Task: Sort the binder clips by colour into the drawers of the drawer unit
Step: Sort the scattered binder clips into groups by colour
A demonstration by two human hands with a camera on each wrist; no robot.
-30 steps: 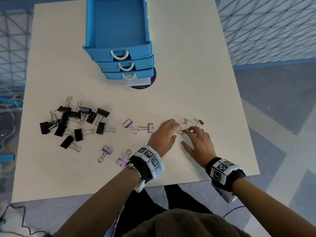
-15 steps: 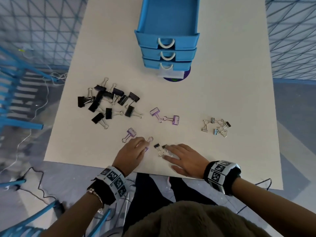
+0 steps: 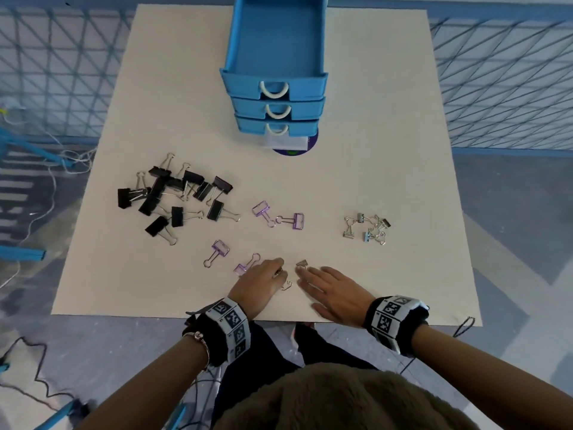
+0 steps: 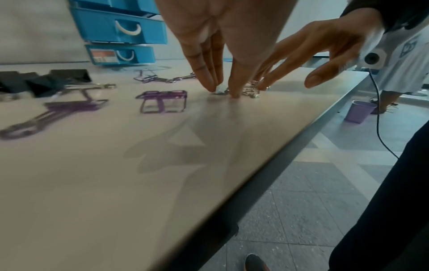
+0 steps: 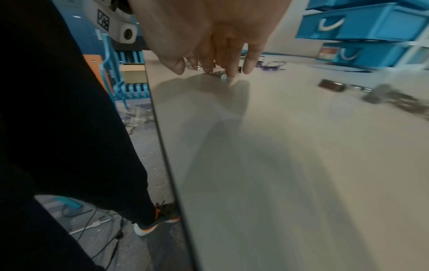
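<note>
The blue drawer unit (image 3: 276, 110) stands at the far middle of the table, its top drawer (image 3: 276, 41) pulled out and empty. Black clips (image 3: 173, 197) lie heaped at the left, several purple clips (image 3: 262, 211) in the middle, small silver clips (image 3: 367, 228) at the right. Near the front edge my left hand (image 3: 279, 271) pinches a small silver clip (image 4: 220, 90) between thumb and fingers. My right hand (image 3: 305, 273) is beside it, fingers straight, fingertips (image 5: 230, 73) touching another small silver clip (image 3: 302, 263).
The table's front edge (image 3: 279, 318) runs just under both wrists. A purple clip (image 3: 246, 265) lies right beside my left hand. A round purple disc (image 3: 294, 147) sticks out under the drawer unit. Cables and blue frames lie on the floor at the left.
Both hands drew back from the silver group to the near edge, bringing two small clips along. Since half a second ago my left hand has shifted right onto one of them.
</note>
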